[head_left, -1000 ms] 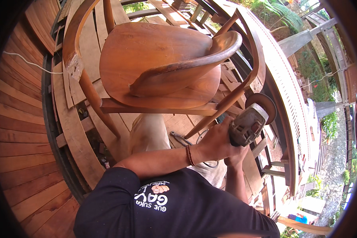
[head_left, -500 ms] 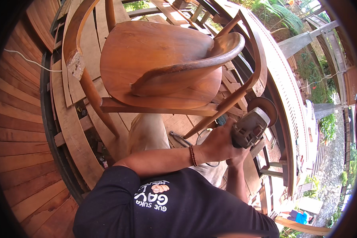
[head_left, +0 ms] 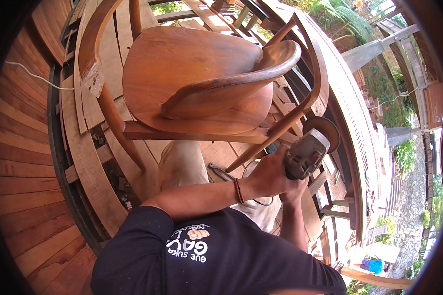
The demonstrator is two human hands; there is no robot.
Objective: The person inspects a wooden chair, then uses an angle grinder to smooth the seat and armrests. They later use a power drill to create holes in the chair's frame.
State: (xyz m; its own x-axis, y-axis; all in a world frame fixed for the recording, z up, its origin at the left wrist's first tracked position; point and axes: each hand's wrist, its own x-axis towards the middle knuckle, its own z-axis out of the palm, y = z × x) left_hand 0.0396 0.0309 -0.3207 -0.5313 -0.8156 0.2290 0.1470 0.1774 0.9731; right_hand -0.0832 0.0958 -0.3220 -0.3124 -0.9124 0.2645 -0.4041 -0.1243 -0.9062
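Both my hands are closed around an angle grinder (head_left: 302,160) with a dark metal housing. My left hand (head_left: 266,178), a beaded bracelet at its wrist, wraps the body from the left. My right hand (head_left: 294,192) grips it from below, its fingers mostly hidden behind the tool. The round brown disc (head_left: 325,132) points away from me, close to the right armrest (head_left: 320,83) of a brown wooden chair (head_left: 182,64); whether they touch I cannot tell. At the left armrest's end is a pale, rough patch (head_left: 92,81).
Under the chair lie loose planks (head_left: 91,162) with gaps between them. A pair of pliers-like handles (head_left: 221,171) rests near my knee. A wood-slat wall (head_left: 24,167) curves along the left. On the right runs a bright ledge (head_left: 347,93), with a person in blue (head_left: 375,266) far off.
The grinder and both hands have shifted slightly left in the picture, and the chair appears a little further left too. My grip is the same.
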